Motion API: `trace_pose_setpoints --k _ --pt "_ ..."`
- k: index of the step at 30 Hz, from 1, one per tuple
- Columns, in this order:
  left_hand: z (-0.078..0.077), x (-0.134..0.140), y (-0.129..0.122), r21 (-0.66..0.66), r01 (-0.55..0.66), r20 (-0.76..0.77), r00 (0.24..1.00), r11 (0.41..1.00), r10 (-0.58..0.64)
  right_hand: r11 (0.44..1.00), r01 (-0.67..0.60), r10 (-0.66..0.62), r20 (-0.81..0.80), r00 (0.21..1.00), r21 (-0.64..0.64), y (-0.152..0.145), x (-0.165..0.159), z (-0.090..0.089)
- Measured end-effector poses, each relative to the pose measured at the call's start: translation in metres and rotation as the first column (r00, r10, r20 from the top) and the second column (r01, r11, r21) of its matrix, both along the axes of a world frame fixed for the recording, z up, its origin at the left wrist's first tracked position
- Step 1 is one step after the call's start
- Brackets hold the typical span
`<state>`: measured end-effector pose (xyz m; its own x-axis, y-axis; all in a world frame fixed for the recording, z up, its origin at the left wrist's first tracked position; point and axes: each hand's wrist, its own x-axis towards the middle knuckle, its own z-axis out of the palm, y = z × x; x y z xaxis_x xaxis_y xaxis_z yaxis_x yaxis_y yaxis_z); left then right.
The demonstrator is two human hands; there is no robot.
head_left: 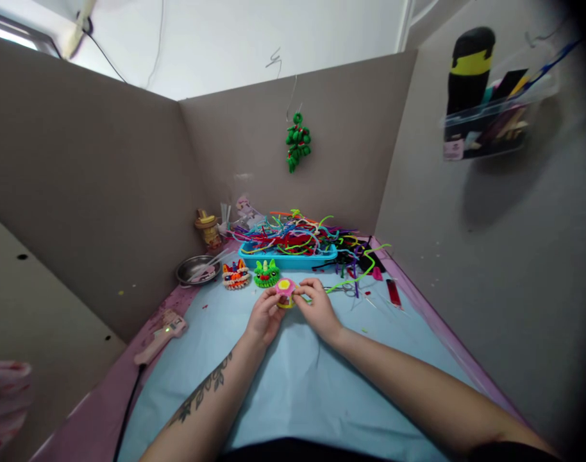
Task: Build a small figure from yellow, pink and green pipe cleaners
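Observation:
Between my hands is a small pink and yellow piece (285, 288), rounded, with a yellow patch on top and a yellow band below. My left hand (264, 314) grips its left side with closed fingers. On the other side, my right hand (318, 309) pinches a bright green pipe cleaner (347, 281) against the piece. The pipe cleaner's long free end runs up to the right. Just behind my left hand sit a green pipe-cleaner animal head (267, 274) and an orange and white one (236, 276).
A blue tray (288, 262) heaped with colourful pipe cleaners stands at the back. Scissors (345, 289) lie to its front right. At left are a metal bowl (197, 270) and a pink glue gun (163, 335) with a cord. Grey partitions (293, 173) enclose the table.

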<state>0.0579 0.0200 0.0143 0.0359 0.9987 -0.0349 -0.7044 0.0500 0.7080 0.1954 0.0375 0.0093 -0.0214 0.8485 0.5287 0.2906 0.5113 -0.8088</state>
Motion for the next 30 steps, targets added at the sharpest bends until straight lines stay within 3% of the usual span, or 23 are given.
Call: trace_pose_setpoints --k 6,30 --pt "-0.0008 0.0010 -0.0004 -0.012 0.007 0.009 1.000 1.000 -0.007 0.999 -0.023 0.020 0.058 0.998 0.039 -0.0049 0.0001 0.0030" --pt "0.0037 0.0001 -0.0027 0.000 0.017 -0.044 0.999 1.000 -0.017 0.993 -0.100 0.101 -0.013 0.995 0.059 -0.0055 0.0021 0.0040"
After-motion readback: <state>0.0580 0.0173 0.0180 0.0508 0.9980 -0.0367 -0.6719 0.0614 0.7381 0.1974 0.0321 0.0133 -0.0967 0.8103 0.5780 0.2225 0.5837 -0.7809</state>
